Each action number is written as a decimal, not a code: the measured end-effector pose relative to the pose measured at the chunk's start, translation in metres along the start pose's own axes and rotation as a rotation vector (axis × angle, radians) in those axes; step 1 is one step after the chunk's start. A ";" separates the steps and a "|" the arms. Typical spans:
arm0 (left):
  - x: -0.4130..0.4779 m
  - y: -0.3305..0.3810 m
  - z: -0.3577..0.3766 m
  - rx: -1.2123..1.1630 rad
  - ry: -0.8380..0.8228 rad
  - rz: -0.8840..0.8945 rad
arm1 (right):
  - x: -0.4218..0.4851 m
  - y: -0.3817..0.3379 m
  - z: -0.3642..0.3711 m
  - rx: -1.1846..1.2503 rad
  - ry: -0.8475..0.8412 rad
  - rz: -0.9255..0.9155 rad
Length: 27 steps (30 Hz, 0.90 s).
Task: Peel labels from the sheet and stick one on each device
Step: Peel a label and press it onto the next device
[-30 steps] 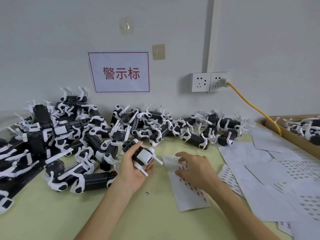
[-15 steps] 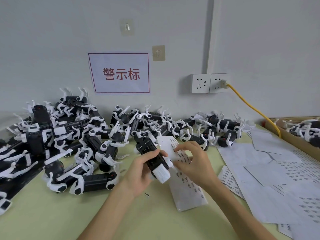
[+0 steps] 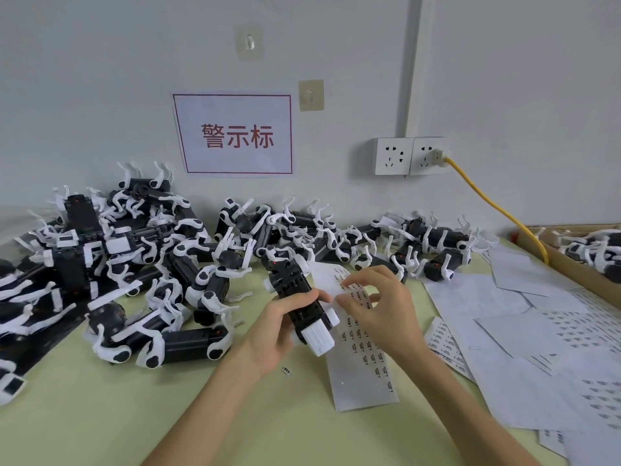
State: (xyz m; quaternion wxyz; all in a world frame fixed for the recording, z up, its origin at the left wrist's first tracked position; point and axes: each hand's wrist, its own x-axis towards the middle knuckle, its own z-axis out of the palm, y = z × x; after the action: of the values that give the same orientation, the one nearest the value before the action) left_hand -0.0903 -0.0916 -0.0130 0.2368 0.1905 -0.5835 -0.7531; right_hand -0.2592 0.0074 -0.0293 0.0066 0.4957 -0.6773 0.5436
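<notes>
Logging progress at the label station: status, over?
Left hand grips one device. Right hand fingertips at the label sheet; pinch unconfirmed. Nothing blocking.

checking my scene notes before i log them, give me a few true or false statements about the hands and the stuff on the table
1. The left hand grips a black and white device. True.
2. The yellow cable is plugged into the left socket. False: it sits in the right socket.
3. The right hand is above the label sheet. True.
4. The label sheet lies inside the box. False: it lies on the table; the cardboard box at the right holds devices.
5. A small label lies loose on the table near the left wrist. True.
</notes>
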 end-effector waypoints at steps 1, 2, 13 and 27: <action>-0.001 0.000 0.001 0.005 0.001 0.000 | 0.000 0.000 -0.001 -0.005 0.002 -0.005; -0.002 0.001 0.001 0.008 0.004 0.002 | 0.000 0.000 -0.001 -0.010 0.003 -0.012; -0.001 0.001 0.009 0.085 -0.021 0.026 | -0.002 -0.001 0.000 -0.031 0.046 -0.018; 0.007 -0.006 0.004 0.058 0.071 0.022 | 0.004 -0.007 -0.011 0.101 0.212 0.071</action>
State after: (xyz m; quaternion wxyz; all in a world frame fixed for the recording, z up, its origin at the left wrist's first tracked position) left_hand -0.0993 -0.0912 -0.0181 0.2600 0.2176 -0.5984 -0.7260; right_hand -0.2621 0.0138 -0.0170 0.0341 0.4110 -0.6617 0.6262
